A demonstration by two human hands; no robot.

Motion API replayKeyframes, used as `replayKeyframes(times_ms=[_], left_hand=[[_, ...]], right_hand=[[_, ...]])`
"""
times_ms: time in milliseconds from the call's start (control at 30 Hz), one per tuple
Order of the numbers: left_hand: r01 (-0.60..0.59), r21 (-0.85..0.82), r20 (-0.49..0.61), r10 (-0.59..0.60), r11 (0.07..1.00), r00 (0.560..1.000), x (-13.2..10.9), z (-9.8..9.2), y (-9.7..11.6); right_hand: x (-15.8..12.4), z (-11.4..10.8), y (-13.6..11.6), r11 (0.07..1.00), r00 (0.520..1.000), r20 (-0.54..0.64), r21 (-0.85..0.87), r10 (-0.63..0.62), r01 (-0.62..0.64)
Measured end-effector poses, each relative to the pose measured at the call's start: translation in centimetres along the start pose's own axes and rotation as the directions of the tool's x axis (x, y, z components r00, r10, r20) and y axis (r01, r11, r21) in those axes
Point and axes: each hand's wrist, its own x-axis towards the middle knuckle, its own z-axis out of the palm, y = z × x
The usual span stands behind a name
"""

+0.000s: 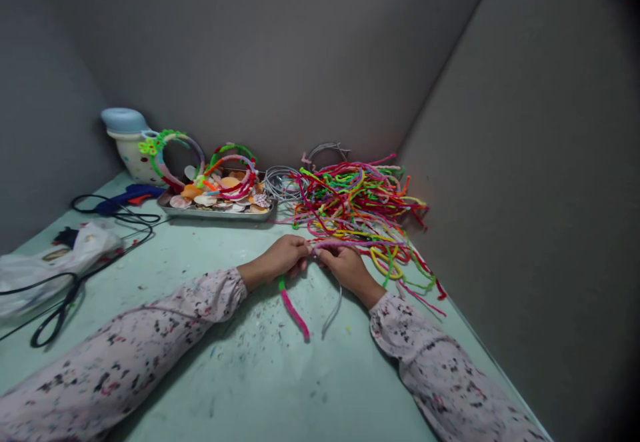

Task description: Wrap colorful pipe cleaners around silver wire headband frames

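Two hands in, fingertips nearly meeting mid-table. Left hand (287,257) closed on a pink-and-green strip (296,312); its fuzzy pink end hangs out below the palm. Right hand (346,267) pinched on a purple pipe cleaner (363,244), tail running right over the knuckles. Bare grey wire (334,314) drops below the right hand; can't tell if it joins the strip inside the grip.

Table (260,389) is pale green, with dark specks. Just beyond the right hand: big tangled pipe cleaner pile (357,192). Left of that, coiled wire (284,189), then metal tray (215,215) of seashells (205,199), wrapped hoops standing at it. Far left: blue-lidded container (134,155), black cable (75,285), plastic bag (95,245).
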Motion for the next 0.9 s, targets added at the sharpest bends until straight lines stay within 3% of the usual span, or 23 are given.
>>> replayKeyframes(times_ms=[233,433,600,700,800,900], left_hand=[[0.002,-0.033,-0.034,-0.003,0.999,0.999,0.3,-0.2,-0.5],[0.019,-0.059,-0.043,-0.022,0.998,0.999,0.5,-0.3,-0.6],[0.053,-0.106,-0.058,-0.059,0.993,0.997,0.1,-0.2,0.1],[0.050,-0.147,-0.037,-0.056,0.988,0.998,0.0,-0.3,0.2],[0.043,-0.200,-0.006,-0.045,0.979,0.999,0.0,-0.5,0.2],[0.031,-0.206,0.001,-0.032,0.978,1.000,0.0,-0.6,0.2]], right_hand=[[-0.1,-0.4,-0.6,0.980,0.981,0.005,-0.043,-0.196,0.196],[0.2,-0.9,-0.2,0.903,0.913,0.064,-0.137,-0.402,0.407],[0.1,-1.1,-0.3,0.855,0.876,0.114,-0.192,-0.469,0.482],[0.0,-0.8,-0.3,0.900,0.912,0.077,-0.148,-0.403,0.410],[0.1,-0.4,0.0,0.978,0.978,0.028,0.022,-0.208,0.207],[0.2,-0.1,0.4,0.987,0.997,0.046,0.154,-0.064,0.056]])
